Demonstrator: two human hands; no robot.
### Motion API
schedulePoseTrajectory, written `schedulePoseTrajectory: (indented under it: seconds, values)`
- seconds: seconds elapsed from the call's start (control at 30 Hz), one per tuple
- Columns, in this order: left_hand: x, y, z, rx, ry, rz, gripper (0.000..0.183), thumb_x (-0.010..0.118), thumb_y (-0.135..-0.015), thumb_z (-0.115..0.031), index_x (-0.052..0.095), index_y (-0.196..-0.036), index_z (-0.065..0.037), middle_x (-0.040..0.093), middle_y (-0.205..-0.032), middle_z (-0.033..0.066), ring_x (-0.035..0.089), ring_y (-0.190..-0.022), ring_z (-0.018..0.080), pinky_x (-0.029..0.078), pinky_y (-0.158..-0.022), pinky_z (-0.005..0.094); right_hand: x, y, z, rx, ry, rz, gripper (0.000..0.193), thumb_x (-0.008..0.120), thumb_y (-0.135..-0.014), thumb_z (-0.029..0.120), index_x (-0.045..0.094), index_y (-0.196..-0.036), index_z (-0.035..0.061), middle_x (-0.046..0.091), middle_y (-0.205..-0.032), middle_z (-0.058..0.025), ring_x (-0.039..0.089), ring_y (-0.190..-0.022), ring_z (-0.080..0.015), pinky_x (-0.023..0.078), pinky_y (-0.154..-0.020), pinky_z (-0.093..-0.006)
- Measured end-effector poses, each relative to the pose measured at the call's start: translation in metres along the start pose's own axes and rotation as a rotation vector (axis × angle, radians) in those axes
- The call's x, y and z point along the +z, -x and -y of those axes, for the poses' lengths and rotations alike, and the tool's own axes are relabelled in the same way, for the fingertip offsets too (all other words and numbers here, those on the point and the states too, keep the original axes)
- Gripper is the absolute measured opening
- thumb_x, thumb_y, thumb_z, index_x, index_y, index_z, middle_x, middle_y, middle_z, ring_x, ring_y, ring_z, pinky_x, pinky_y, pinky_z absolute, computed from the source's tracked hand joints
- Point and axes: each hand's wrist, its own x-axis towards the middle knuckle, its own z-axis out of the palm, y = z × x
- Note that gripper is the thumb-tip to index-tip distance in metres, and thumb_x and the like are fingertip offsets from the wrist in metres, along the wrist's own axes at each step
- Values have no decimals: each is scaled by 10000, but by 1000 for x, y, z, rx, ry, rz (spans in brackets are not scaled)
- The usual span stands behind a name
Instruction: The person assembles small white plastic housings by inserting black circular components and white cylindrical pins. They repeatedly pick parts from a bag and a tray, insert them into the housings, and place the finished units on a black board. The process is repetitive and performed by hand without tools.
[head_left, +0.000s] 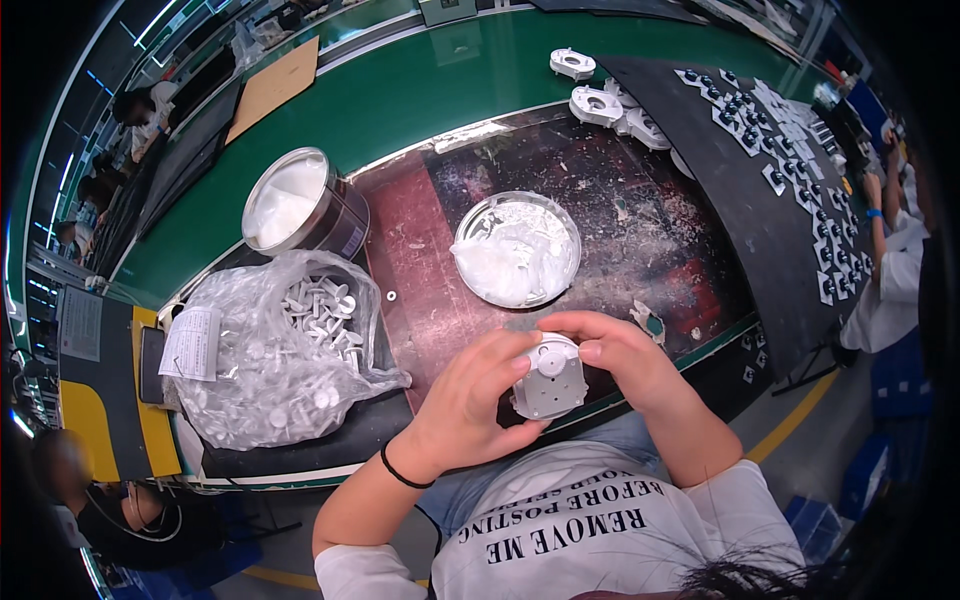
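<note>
Both my hands hold one white plastic housing (553, 385) over the front edge of the work board, close to my body. My left hand (478, 395) wraps its left side, thumb below and fingers at the top. The fingers of my right hand (612, 352) press on its upper right side, near a round white part at its top. Just beyond stands a round metal dish (572, 250) with white grease-like paste in it. To the left lies an open clear plastic bag (250, 400) of small white plastic pieces with round heads.
An open tin (345, 222) with white contents stands behind the bag. Several white housings (597, 106) lie at the back right. Beside them, a black sheet (700, 170) carries rows of small parts. A small white ring (391, 296) lies on the board. Other people sit at both sides.
</note>
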Motion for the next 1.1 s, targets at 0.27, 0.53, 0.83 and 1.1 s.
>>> schedulePoseTrajectory:
  seconds: [0.27,0.53,0.83,1.1]
  values:
    - [-1,2,3,-47,75,-24,939,797,-599,-90,245,-1357,-126,474,-1264,188,525,-1090,373,433,-915,447,-7,0,-6,-60,-43,-30,431,502,-899,149,463,-1285,-39,553,-1213,-124,500,-1136,-169,370,-979,-311]
    - [-41,-37,19,-320,-47,-98,1006,779,-637,-127,120,-1391,-40,485,-1196,244,509,-1134,349,391,-972,419,-42,29,-23,-277,183,-313,428,567,-839,119,501,-1241,-12,588,-1165,-118,533,-1097,-191,386,-948,-311]
    - [-70,-147,155,-631,-331,-380,988,776,-659,-191,139,-1389,4,474,-1234,284,534,-1109,358,438,-939,381,-52,40,-24,-433,704,-515,269,647,-752,83,603,-1006,7,624,-965,-116,586,-848,-221,464,-757,-313]
    - [-86,-151,256,-721,-431,-392,1075,794,-616,-191,107,-1420,-1,509,-1234,267,546,-1107,368,435,-943,370,-59,38,-22,-562,752,-450,213,672,-725,106,641,-917,19,639,-848,-133,610,-772,-297,486,-701,-369]
